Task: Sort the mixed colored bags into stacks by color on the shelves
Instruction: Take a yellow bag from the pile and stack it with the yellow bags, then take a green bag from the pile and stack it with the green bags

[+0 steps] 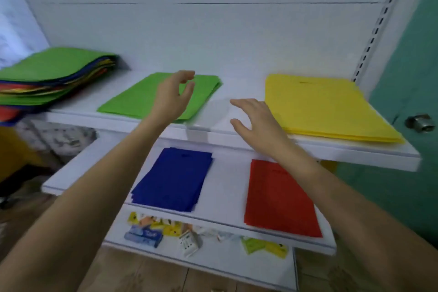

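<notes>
A mixed pile of colored bags (51,73), green on top, lies at the far left of the upper shelf (355,152). On the same shelf sit a green stack (142,97) in the middle and a yellow stack (327,106) at the right. The lower shelf (227,187) carries a blue stack (174,178) and a red stack (279,199). My left hand (173,97) hovers over the green stack with loosely curled fingers, holding nothing. My right hand (256,118) hangs open over the bare gap between green and yellow.
A bottom shelf (220,261) holds several small packets and boxes (189,239). A slotted metal upright (376,23) runs up the right side. A green door with a round knob (420,123) stands at the right. Dark clutter sits on the floor at left.
</notes>
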Tool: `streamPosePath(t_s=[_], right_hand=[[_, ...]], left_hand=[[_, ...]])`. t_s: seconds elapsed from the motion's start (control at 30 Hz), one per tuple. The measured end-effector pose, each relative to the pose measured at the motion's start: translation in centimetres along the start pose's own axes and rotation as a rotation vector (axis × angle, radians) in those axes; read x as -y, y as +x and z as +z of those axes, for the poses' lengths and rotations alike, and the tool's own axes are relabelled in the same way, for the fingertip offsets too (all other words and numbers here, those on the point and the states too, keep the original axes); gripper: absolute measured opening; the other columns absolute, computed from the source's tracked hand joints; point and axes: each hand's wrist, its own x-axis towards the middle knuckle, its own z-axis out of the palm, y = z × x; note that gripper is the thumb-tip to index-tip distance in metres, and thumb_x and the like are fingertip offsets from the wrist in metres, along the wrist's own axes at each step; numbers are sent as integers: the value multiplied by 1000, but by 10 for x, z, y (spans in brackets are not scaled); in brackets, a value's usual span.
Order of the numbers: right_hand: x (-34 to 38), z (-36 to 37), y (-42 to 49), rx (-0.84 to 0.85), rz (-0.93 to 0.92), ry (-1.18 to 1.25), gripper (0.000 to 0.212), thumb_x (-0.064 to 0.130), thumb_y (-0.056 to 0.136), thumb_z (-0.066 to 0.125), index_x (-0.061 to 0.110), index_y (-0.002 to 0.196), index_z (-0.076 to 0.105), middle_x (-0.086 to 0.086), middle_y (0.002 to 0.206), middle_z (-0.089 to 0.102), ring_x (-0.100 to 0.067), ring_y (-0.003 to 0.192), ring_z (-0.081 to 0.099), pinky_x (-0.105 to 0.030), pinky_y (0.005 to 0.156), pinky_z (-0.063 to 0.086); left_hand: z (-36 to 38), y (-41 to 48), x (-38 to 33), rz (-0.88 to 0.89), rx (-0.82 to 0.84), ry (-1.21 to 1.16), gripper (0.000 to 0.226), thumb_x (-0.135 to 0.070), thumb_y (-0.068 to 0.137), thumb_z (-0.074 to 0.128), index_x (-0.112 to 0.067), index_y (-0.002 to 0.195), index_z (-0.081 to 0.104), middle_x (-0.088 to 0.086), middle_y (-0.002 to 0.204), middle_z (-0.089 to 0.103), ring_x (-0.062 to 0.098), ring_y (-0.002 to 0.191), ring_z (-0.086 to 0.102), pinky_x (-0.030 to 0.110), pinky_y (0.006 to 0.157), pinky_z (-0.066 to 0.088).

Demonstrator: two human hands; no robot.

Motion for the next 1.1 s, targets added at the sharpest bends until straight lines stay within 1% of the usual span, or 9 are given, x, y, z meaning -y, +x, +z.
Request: streamPosePath(t_s=[0.1, 0.23, 0.33, 0.53, 0.77, 0.87, 0.93, 1.0, 1.1], right_hand=[[65, 48, -7, -25, -26, 66, 44, 25, 86, 50, 6, 125, 54, -15, 130, 50, -31, 119, 45, -14, 96, 19], [143, 112, -9, 46, -100, 166, 40, 21, 93, 50, 13, 132, 47, -4, 139, 40, -18, 130, 32, -12, 100, 14], [196, 159, -8, 169, -120, 223, 41, 22, 95, 47, 16, 135, 43, -1, 139, 38, -15, 132, 29, -16, 103, 17], [274, 218, 25, 304, -195, 239, 41, 22, 96, 44, 17, 136, 40, -1, 135, 44, -17, 124, 38, -22, 101, 28], [337, 239, 136, 111, -291, 288, 37, 17, 93, 49, 15, 129, 50, -3, 123, 54, -16, 104, 51, -24, 86, 37], [352, 240, 205, -27, -309, 326, 35, 13, 90, 52, 11, 125, 55, -3, 113, 57, -9, 84, 49, -20, 85, 38], [352, 242, 248, -71, -249, 327, 35, 14, 90, 52, 12, 124, 55, -1, 110, 57, -8, 73, 46, -22, 82, 39], [347, 248, 287, -109, -163, 308, 35, 15, 90, 52, 13, 124, 55, -4, 115, 59, -14, 73, 47, -24, 81, 39], [336, 259, 326, -117, -68, 277, 35, 15, 89, 53, 11, 124, 55, -7, 118, 60, -15, 70, 46, -20, 75, 33]], left_hand=[[-71, -47, 47, -67, -72, 69, 26, -11, 94, 48, -4, 115, 62, 11, 111, 65, 19, 95, 57, 14, 76, 35], [-157, -121, 126, -253, -4, 186, 28, -16, 95, 46, -7, 118, 59, 9, 110, 63, 16, 90, 55, 18, 74, 36], [-211, -170, 171, -412, 15, 210, 29, -20, 96, 44, -11, 120, 57, 4, 102, 63, 17, 91, 58, 25, 73, 41], [-293, -200, 234, -531, -92, 264, 27, -19, 95, 48, -11, 119, 58, 5, 105, 64, 13, 78, 55, 20, 61, 39], [-343, -138, 295, -474, -202, 317, 24, -20, 95, 47, -9, 113, 60, 0, 87, 58, 10, 73, 49, 16, 54, 34], [-358, -89, 321, -415, -225, 294, 24, -19, 95, 46, -10, 112, 60, 0, 86, 59, 15, 76, 54, 20, 56, 40], [-366, -60, 338, -411, -221, 266, 24, -20, 96, 45, -10, 112, 59, 2, 86, 60, 19, 78, 58, 29, 60, 47], [-373, -32, 358, -405, -194, 263, 23, -21, 96, 45, -10, 111, 59, 4, 86, 61, 23, 81, 60, 39, 67, 51], [-378, 3, 389, -368, -181, 282, 23, -21, 96, 45, -11, 111, 59, 0, 80, 58, 16, 69, 55, 32, 63, 48]])
